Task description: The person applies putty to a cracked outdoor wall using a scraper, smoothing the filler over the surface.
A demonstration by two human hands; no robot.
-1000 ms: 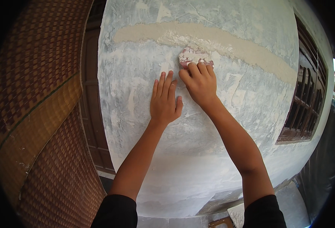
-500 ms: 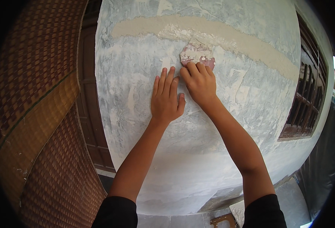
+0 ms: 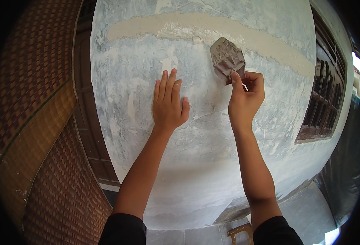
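My right hand [image 3: 245, 100] pinches the lower edge of a putty scraper [image 3: 227, 59], a flat reddish-brown plate with grey paste smeared over the face turned to me. Thumb in front, fingers behind, it holds the scraper in front of the wall, just under the beige band of paste [image 3: 270, 44]. My left hand [image 3: 169, 104] is spread against the patchy grey-white wall [image 3: 139, 81], fingers pointing up, nothing in it. The band runs across the upper wall, with a whiter, rougher stretch near its middle.
To the left hangs a woven brown mat [image 3: 32, 73] beside a dark wooden door [image 3: 90, 106]. A barred wooden window [image 3: 323, 90] is set in the wall at the right. Below, grey floor tiles [image 3: 196, 237] hold a brown wooden frame-like piece [image 3: 242, 234].
The scraper has come away from the wall and turned over, showing its paste-smeared face. My right hand has swung right and rotated. The left hand remains on the wall.
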